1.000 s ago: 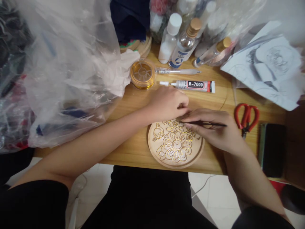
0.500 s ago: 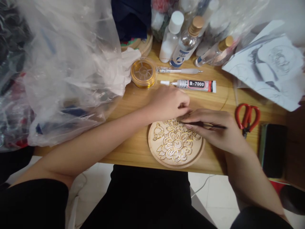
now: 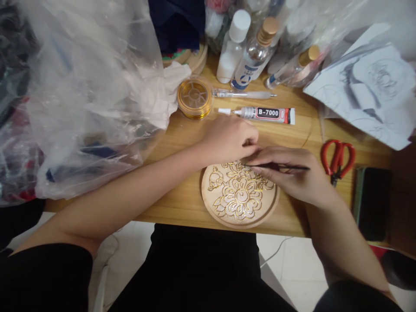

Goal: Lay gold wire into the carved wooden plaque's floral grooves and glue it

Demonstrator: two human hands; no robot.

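Observation:
A round wooden plaque point(image 3: 206, 203) lies near the table's front edge, with a flower design outlined in gold wire point(image 3: 242, 197). My right hand point(image 3: 289, 169) is closed on dark, slim tweezers point(image 3: 294, 167), whose tip points left over the plaque's upper part. Curled at the plaque's far edge, my left hand point(image 3: 229, 138) has its fingers bent inward against the right fingertips. What the left fingers pinch, if anything, is hidden. The upper part of the design is partly covered by both hands.
Beyond the hands lie a B-7000 glue tube point(image 3: 268, 114), a pen point(image 3: 245, 94) and a gold wire spool point(image 3: 194, 99). Several bottles point(image 3: 248, 65) stand behind. Red-handled pliers point(image 3: 338, 160) and a phone point(image 3: 373, 203) are on the right; plastic bags point(image 3: 97, 95) crowd the left.
The tweezers' two arms showed apart earlier and now look pressed together. Both hands keep nearly the same place; the view has shifted slightly.

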